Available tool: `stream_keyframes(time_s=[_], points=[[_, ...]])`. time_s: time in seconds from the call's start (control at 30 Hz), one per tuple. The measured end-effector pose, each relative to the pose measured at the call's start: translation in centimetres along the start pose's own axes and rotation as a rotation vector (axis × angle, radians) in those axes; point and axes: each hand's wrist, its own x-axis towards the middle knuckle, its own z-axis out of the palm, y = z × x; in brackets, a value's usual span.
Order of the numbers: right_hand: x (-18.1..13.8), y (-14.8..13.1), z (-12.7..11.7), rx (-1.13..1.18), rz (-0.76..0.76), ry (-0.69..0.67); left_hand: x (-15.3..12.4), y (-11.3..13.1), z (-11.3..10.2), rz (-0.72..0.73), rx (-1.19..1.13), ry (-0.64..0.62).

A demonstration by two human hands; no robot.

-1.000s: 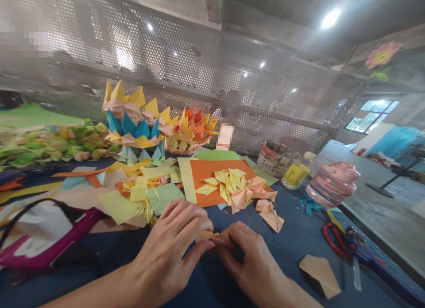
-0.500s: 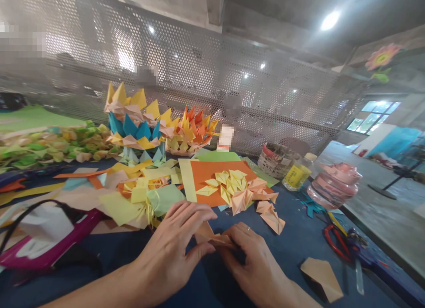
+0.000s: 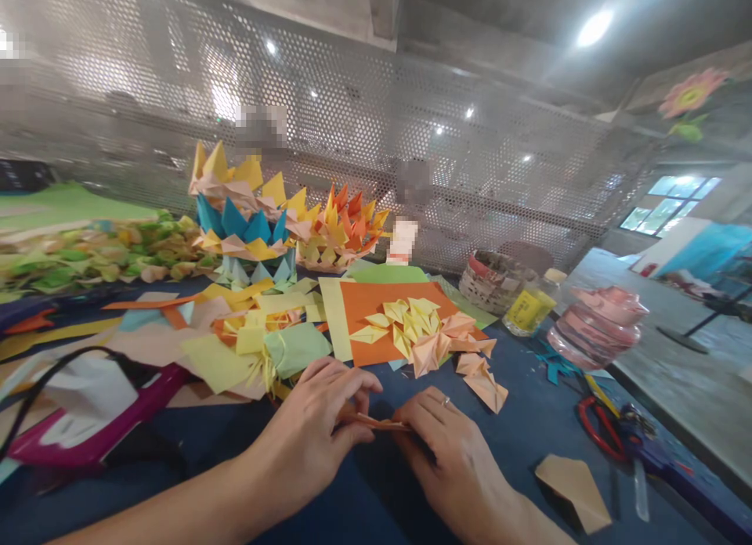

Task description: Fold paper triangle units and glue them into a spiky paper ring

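Between both hands, low over the blue table, is a folded peach paper piece (image 3: 376,424), seen nearly edge-on. My left hand (image 3: 326,427) pinches its left end between thumb and fingers. The right end is gripped by my right hand (image 3: 443,443), whose fingers partly hide it. Just beyond the hands lie several folded peach pieces (image 3: 432,351) and several folded yellow pieces (image 3: 414,322), some on an orange paper sheet (image 3: 364,345). A tan folded paper (image 3: 574,490) rests on the table to the right of my right hand.
Paper crowns (image 3: 250,228) stand at the back. Paper scraps (image 3: 211,357) and a purple-and-white object (image 3: 94,412) lie left. Toward the right edge are a glue gun (image 3: 663,459), red-handled scissors (image 3: 599,427), a yellow-labelled bottle (image 3: 532,306), a pink jug (image 3: 599,326) and a woven basket (image 3: 487,283).
The peach paper was raised and spread between my hands; now it lies flatter, as a thin strip. My hands stay nearly in place. The view has shifted slightly.
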Motion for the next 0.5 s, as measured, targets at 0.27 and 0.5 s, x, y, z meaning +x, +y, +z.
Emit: stream_keyframes(time_s=[0.27,0.5], points=[[-0.13,-0.13,-0.06,0.035,0.027,-0.029,0.05,0.25,-0.05,-0.135,-0.112,-0.084],[-0.01,-0.17,-0.07,0.053,0.045,-0.027,0.18,0.25,-0.35,-0.144,-0.132,-0.115]])
